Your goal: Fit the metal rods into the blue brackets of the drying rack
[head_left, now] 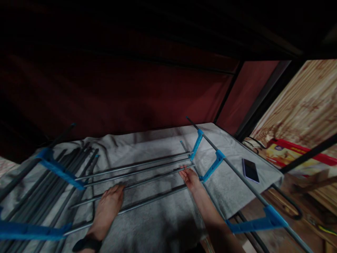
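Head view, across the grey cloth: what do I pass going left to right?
First the loose grey rods → left hand → right hand → blue connector beside it → phone → red box.

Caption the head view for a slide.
Left hand and right hand on grey rods with blue connectors, over a grey blanket.
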Tool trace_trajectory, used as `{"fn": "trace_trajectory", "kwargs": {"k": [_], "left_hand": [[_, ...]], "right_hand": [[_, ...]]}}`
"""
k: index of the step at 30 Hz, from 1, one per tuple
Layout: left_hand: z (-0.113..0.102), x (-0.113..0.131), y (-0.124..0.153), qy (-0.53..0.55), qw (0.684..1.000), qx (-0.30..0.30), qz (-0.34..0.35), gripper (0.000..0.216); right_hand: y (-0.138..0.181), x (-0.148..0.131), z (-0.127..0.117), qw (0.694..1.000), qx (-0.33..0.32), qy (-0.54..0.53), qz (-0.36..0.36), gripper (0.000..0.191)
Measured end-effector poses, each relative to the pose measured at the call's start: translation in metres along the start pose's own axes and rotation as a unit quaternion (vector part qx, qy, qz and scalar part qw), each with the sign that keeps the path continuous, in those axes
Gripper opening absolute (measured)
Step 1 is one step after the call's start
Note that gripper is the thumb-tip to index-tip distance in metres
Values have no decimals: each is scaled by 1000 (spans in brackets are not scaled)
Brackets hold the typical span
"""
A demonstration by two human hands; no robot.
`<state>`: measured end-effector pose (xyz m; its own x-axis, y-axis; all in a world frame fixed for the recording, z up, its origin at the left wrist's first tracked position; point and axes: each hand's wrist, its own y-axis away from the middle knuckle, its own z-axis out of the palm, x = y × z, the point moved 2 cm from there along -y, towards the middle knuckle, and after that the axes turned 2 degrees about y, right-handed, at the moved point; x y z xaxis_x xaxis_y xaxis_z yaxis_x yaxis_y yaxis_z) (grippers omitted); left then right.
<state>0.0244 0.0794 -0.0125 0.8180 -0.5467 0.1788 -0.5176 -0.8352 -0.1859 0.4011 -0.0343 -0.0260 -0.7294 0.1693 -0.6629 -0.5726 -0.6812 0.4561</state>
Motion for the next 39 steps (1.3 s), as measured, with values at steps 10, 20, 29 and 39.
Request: {"fn": "trace_trajectory", "kwargs": {"k": [10,20,29,39], "left_hand": [[8,-14,-2,58,998,31,-24,41],[7,-11,2,57,997,24,-47,44],[15,-15,3,72,995,45,-47,42],[3,-10,5,96,992,72,-38,35]], "right_hand": [[-10,2,-2,999,40,-5,16,36],[-17,-4,-10,999,46,11,18,27],[-18,-17,-15,999,48,15,6,25],[-11,-18,-11,999,38,25,13,26]]}}
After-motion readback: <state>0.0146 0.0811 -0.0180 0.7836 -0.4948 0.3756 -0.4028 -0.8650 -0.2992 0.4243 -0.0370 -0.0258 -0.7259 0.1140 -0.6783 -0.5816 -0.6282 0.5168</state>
